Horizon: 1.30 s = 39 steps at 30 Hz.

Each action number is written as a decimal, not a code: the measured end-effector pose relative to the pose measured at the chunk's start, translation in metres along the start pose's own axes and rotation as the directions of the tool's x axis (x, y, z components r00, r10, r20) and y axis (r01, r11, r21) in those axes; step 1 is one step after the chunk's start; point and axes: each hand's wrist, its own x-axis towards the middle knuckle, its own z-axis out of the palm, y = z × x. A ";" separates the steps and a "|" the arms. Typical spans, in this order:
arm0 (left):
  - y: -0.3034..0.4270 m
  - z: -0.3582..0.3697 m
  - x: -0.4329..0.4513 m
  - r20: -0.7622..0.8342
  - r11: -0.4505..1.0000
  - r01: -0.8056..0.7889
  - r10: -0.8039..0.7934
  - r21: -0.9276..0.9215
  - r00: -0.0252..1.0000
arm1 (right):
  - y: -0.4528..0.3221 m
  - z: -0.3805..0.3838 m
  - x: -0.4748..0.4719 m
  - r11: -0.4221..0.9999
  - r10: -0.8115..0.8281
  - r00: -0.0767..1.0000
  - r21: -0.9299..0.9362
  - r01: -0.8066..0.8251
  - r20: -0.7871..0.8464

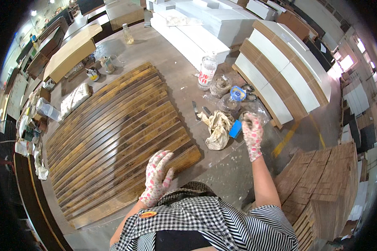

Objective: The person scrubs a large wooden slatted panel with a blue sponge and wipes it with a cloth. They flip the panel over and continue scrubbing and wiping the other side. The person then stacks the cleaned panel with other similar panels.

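Note:
My left hand (157, 177), in a white glove with pink dots, is over the near right end of a row of brown-stained wooden strips (119, 131). Its thumb is apart from the fingers and nothing shows in it; whether it touches the wood is unclear. My right hand (253, 135), gloved alike, is at the worktop's right side with its fingers curled. Something greyish shows by its fingertips, but I cannot tell whether it is gripped. Just left of that hand are a blue block (235, 129) and a crumpled, stained cloth (219, 128).
Behind the cloth are a scraper blade (195, 109), a plastic bottle (207, 72), a bundle of steel wool (221, 86) and a blue tape roll (238, 93). Stacked panels (279, 75) stand at the right. A glass bottle (128, 35) and an open can (93, 74) sit farther back.

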 end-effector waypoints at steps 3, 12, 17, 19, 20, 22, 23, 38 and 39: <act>-0.004 0.001 -0.013 -0.035 1.000 0.024 -0.024 -0.002 0.999 | 0.006 -0.017 -0.025 0.991 0.101 0.989 -0.078 -0.109 -0.105; 0.003 0.016 -0.006 0.037 0.999 0.041 -0.040 -0.031 0.999 | 0.012 0.051 -0.077 0.830 0.554 0.820 0.176 -0.529 -0.144; 0.010 0.038 0.042 0.244 0.999 -0.041 0.037 0.009 0.969 | 0.022 0.051 -0.075 0.819 0.563 0.825 0.164 -0.550 -0.043; 0.011 0.064 0.069 0.296 0.995 -0.100 0.089 0.024 0.951 | 0.021 0.049 -0.079 0.833 0.542 0.835 0.189 -0.519 -0.094; 0.010 0.080 0.084 0.343 0.989 -0.140 0.116 0.047 0.932 | 0.019 0.047 -0.081 0.840 0.531 0.838 0.209 -0.501 -0.124; 0.009 0.114 0.111 0.407 0.964 -0.230 0.160 0.130 0.900 | 0.012 0.037 -0.087 0.776 0.542 0.835 0.435 -0.457 -0.089; 0.007 0.130 0.124 0.389 0.934 -0.304 0.213 0.187 0.896 | 0.008 0.029 -0.089 0.697 0.581 0.812 0.552 -0.458 -0.059; 0.029 0.032 0.104 0.423 0.851 0.261 -0.051 -0.456 0.905 | -0.060 0.010 -0.098 -0.389 -0.011 0.745 0.684 -0.617 0.667; 0.031 0.022 0.093 0.416 0.859 0.250 -0.047 -0.447 0.908 | -0.068 0.021 -0.098 -0.394 -0.090 0.734 0.652 -0.647 0.673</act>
